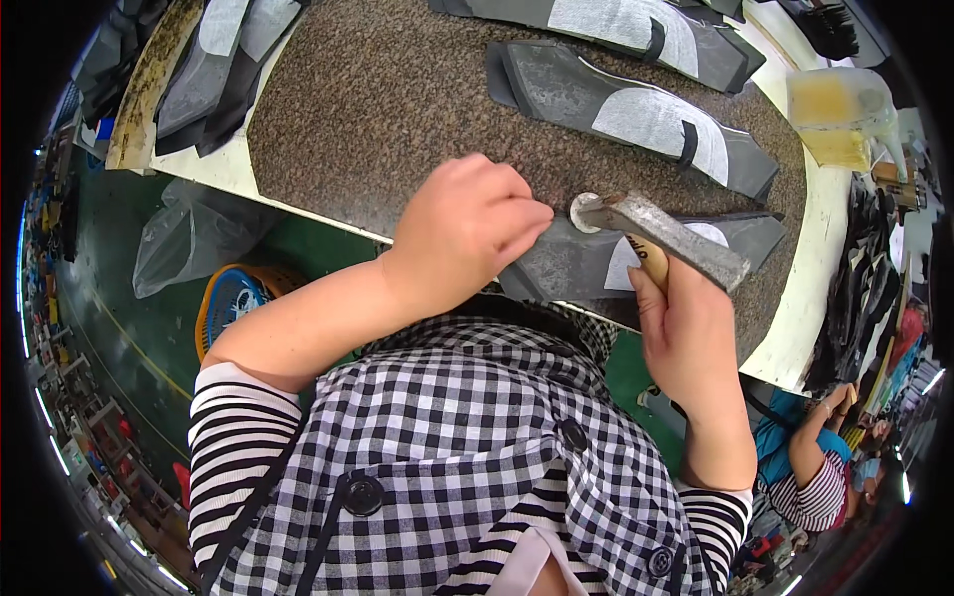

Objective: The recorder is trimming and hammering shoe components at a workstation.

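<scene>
My right hand (pixel 691 328) grips the wooden handle of a hammer (pixel 686 243) with a worn metal head. The hammer's round, pale face is at the left end of its head, just right of my left fingertips. My left hand (pixel 472 228) is closed, fingers curled and pinched at the edge of a dark grey flat piece (pixel 561 263); whatever is in them is too small or hidden to make out. That piece has a whitish patch, partly covered by the hammer and my right hand. It lies at the near edge of the brown speckled work surface (pixel 368 109).
Similar dark cut pieces (pixel 566 89) with white patches lie farther back. More are stacked at the left (pixel 204 89). A translucent container (pixel 845 114) with yellowish contents stands right. Below left are a clear plastic bag (pixel 194 233) and an orange-rimmed basket (pixel 214 298). Another person (pixel 810 467) sits at the lower right.
</scene>
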A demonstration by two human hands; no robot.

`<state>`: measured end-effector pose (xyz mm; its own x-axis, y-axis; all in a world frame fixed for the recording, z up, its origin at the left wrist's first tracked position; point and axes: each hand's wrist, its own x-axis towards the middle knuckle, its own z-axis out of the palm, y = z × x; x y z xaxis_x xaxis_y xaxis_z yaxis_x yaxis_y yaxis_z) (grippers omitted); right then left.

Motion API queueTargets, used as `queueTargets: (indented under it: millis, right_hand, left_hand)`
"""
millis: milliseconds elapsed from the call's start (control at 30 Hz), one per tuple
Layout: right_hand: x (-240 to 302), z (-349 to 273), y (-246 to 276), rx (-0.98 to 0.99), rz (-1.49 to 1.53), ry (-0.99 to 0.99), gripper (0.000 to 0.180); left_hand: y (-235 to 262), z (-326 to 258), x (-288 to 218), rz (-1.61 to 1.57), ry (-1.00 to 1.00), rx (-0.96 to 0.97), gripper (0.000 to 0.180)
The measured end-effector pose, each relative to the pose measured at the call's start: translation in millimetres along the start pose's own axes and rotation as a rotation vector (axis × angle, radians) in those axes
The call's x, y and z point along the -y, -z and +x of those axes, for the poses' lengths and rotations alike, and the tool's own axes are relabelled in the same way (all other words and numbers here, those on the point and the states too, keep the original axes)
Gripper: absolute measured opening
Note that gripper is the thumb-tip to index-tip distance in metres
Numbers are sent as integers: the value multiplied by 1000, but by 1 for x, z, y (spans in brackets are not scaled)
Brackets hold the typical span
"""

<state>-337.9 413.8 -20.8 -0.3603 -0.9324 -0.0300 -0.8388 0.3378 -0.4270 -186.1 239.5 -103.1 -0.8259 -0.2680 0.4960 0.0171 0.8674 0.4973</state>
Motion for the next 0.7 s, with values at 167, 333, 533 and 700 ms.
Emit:
queueTargets:
  millis: [167,333,533,700]
  right_hand:
    - [0,1,-6,-62,31,47,14]
    - [-4,0,-7,-46,-32,128,18]
    - [-1,2,-9,-12,-29,108,23]
    - [3,-1,-12,111,-33,18,11]
  left_hand:
    - [6,6,-13,120,-73,119,21]
    - [5,3,-14,197,-58,160,20]
    - [-3,-13,-16,-12,53,-51,20]
    - [-4,-10,-17,-9,79,-63,18]
